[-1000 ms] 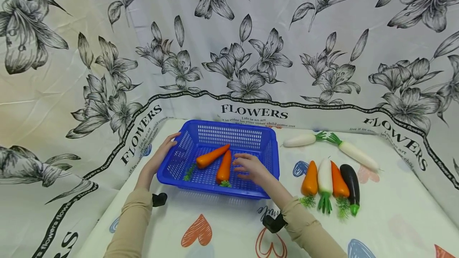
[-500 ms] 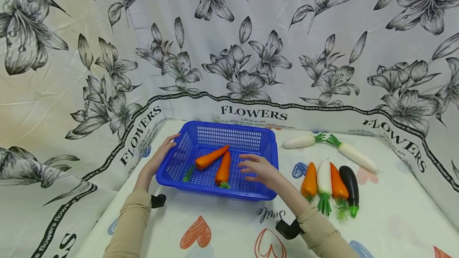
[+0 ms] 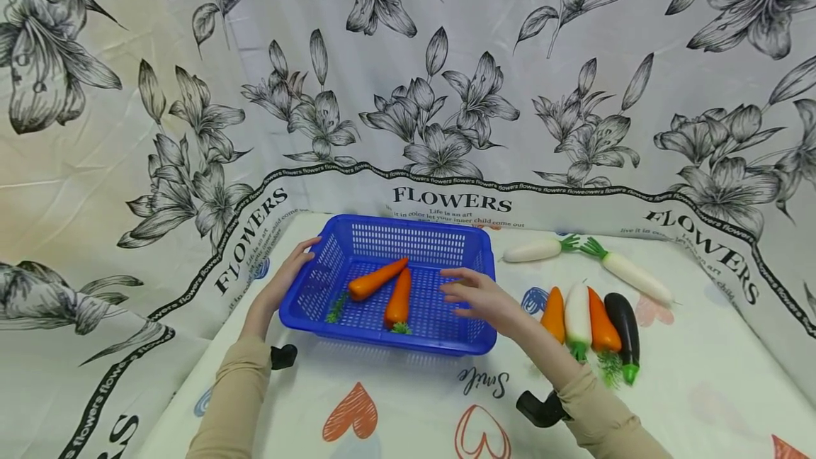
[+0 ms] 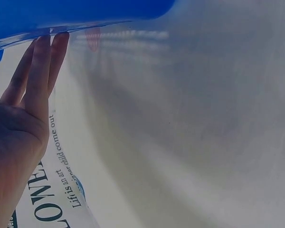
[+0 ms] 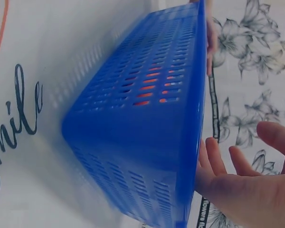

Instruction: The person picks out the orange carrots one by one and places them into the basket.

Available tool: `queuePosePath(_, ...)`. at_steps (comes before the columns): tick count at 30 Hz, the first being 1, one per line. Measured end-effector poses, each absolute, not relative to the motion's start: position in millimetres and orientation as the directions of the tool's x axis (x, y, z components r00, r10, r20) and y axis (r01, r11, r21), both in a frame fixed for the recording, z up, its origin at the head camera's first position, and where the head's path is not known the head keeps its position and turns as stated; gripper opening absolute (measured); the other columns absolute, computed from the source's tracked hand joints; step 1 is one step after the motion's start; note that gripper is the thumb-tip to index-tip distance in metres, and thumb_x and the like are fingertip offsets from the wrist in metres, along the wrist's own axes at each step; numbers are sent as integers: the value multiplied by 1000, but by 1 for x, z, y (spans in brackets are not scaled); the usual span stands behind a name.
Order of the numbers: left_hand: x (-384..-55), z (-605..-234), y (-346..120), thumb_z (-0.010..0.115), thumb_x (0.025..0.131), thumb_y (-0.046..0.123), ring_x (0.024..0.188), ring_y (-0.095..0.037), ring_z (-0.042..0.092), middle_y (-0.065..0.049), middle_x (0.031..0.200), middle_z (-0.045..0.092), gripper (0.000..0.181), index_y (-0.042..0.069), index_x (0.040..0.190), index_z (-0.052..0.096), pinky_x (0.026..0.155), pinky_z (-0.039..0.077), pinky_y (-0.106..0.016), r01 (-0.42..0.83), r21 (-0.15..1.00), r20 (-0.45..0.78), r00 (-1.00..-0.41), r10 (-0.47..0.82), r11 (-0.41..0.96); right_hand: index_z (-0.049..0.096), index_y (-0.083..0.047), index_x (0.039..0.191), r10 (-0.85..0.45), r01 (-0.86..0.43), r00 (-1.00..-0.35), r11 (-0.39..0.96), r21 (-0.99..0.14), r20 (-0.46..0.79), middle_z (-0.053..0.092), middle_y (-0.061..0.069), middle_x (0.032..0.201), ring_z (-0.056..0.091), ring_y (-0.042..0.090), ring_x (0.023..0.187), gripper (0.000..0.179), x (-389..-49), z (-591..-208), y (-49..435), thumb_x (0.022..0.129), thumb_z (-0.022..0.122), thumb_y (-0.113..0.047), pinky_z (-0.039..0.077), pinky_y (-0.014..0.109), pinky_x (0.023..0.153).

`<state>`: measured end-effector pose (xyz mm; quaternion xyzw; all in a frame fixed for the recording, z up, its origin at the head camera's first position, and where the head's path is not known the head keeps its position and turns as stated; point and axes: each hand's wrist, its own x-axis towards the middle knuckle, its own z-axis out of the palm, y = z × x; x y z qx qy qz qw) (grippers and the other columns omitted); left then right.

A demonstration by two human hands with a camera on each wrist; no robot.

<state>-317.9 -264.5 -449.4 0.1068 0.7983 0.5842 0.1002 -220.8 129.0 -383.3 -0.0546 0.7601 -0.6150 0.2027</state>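
Observation:
A blue plastic basket [image 3: 389,343] with slotted walls stands on the table, holding two orange carrots with green tops, one carrot [image 3: 376,280] lying slanted and the other carrot [image 3: 398,299] beside it. My left hand [image 3: 283,278] grips the basket's left rim; in the left wrist view several fingers [image 4: 38,80] reach up straight against the rim's underside. Over the basket's right end hovers my right hand [image 3: 481,296], fingers spread and loosely bent, holding nothing. The right wrist view shows that hand [image 5: 247,185] by the rim, partly hidden behind it.
Right of the basket lie a row with a carrot [image 3: 553,314], a white radish [image 3: 577,314], another carrot [image 3: 602,321] and an eggplant [image 3: 623,328]. Behind them are two more white radishes, one radish [image 3: 532,251] left and one radish [image 3: 637,278] right. A flower-print curtain [image 3: 446,126] rises behind the table.
My right hand has moved right, away from the carrots in the basket toward its right rim, with the forearm now covering part of the vegetable row. The left hand stays at the rim.

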Motion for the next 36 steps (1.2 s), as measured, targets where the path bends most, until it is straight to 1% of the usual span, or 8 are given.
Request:
queuePosePath(5, -316, -449, -264, 27, 104, 34, 136, -40, 26, -13, 158, 11, 51, 22, 152, 17, 102, 28, -46, 66, 954, -24, -956, 293, 293, 43, -9, 140, -324, 150, -918, 254, -955, -230, 47, 19, 140, 50, 34, 125, 48, -218, -383, 140, 96, 54, -26, 45, 44, 98)
queuePosePath(7, -316, -448, -264, 27, 104, 34, 136, -40, 25, -12, 158, 11, 50, 22, 152, 18, 103, 26, -48, 70, 954, -20, -956, 293, 292, 42, -9, 141, -321, 146, -921, 246, -958, -223, 46, 20, 140, 49, 35, 125, 49, -216, -382, 144, 96, 54, -25, 44, 44, 98)
queuePosePath(11, -316, -448, -264, 27, 104, 34, 135, -39, 28, -12, 158, 12, 50, 22, 152, 18, 100, 30, -43, 65, 955, -23, -956, 292, 288, 38, -6, 143, -333, 122, -922, 234, -965, -197, 44, 22, 142, 46, 38, 128, 52, -213, -378, 154, 97, 53, -25, 43, 43, 100)
queuePosePath(15, -316, -449, -265, 27, 104, 35, 133, -39, 30, -12, 158, 13, 51, 23, 152, 17, 95, 32, -36, 60, 956, -28, -956, 293, 286, 37, -8, 144, -318, 115, -928, 254, -960, -195, 44, 21, 142, 46, 37, 129, 54, -210, -374, 162, 97, 53, -29, 43, 43, 100)
queuePosePath(22, -315, -445, -263, 27, 104, 33, 134, -40, 29, -14, 157, 14, 50, 21, 152, 17, 97, 32, -41, 60, 955, -30, -955, 294, 290, 33, -6, 146, -279, 107, -942, 277, -955, -187, 44, 25, 140, 48, 37, 126, 58, -208, -371, 180, 97, 52, -31, 43, 44, 100)
queuePosePath(26, -315, -447, -264, 27, 104, 36, 133, -39, 31, -13, 157, 14, 51, 23, 152, 18, 95, 33, -36, 66, 953, -25, -956, 294, 295, 33, -6, 146, -234, 137, -949, 290, -947, -210, 44, 24, 140, 50, 35, 125, 58, -209, -372, 189, 97, 52, -30, 44, 43, 99)
queuePosePath(30, -315, -447, -264, 27, 104, 36, 132, -39, 31, -14, 157, 13, 51, 22, 152, 17, 92, 34, -34, 66, 953, -25, -955, 295, 294, 33, -7, 146, -201, 161, -950, 336, -928, -238, 44, 23, 141, 47, 36, 127, 60, -207, -375, 200, 97, 52, -34, 44, 43, 100)
queuePosePath(36, -315, -447, -264, 27, 104, 35, 131, -40, 33, -14, 157, 14, 50, 23, 152, 18, 90, 37, -32, 62, 954, -27, -956, 291, 292, 29, -5, 147, -175, 152, -957, 381, -912, -233, 41, 27, 142, 44, 39, 127, 61, -203, -381, 221, 98, 50, -34, 41, 47, 102)
